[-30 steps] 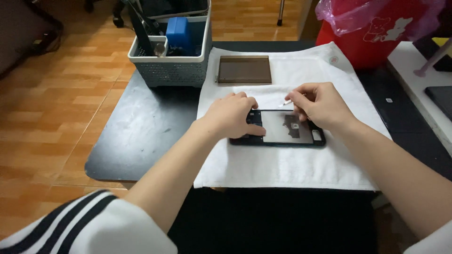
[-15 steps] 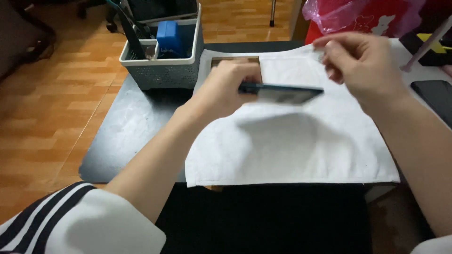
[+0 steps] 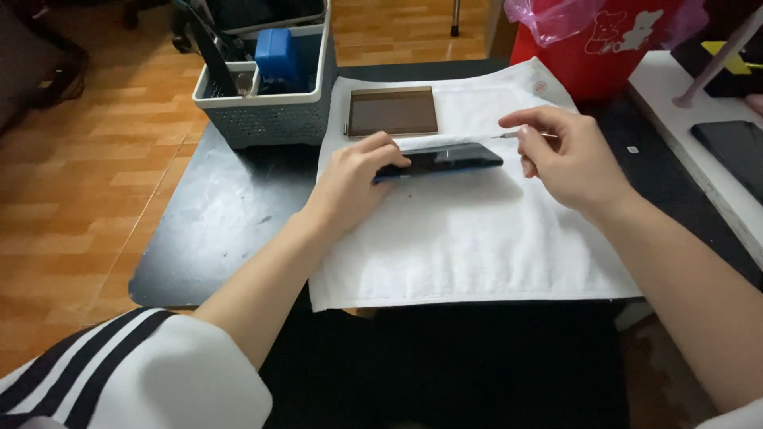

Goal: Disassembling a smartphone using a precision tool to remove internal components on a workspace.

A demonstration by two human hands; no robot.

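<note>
My left hand (image 3: 356, 176) grips the left end of a dark smartphone (image 3: 449, 158) and holds it slightly above the white towel (image 3: 469, 238). My right hand (image 3: 566, 155) hovers at the phone's right end, thumb and forefinger pinching the edge of a thin clear film (image 3: 477, 141) that stretches over the phone's screen. A brown rectangular plate (image 3: 393, 110) lies flat on the towel just beyond the phone.
A grey slotted basket (image 3: 266, 119) with a blue box and dark tools stands at the back left of the black table (image 3: 207, 230). A red bin with a pink liner (image 3: 596, 40) stands behind. On a white shelf (image 3: 675, 103) at right lies another dark phone (image 3: 735, 151).
The phone was lying on the towel under both hands a second ago; my left hand has lifted it, and my right hand has drawn away to the right with the film's edge.
</note>
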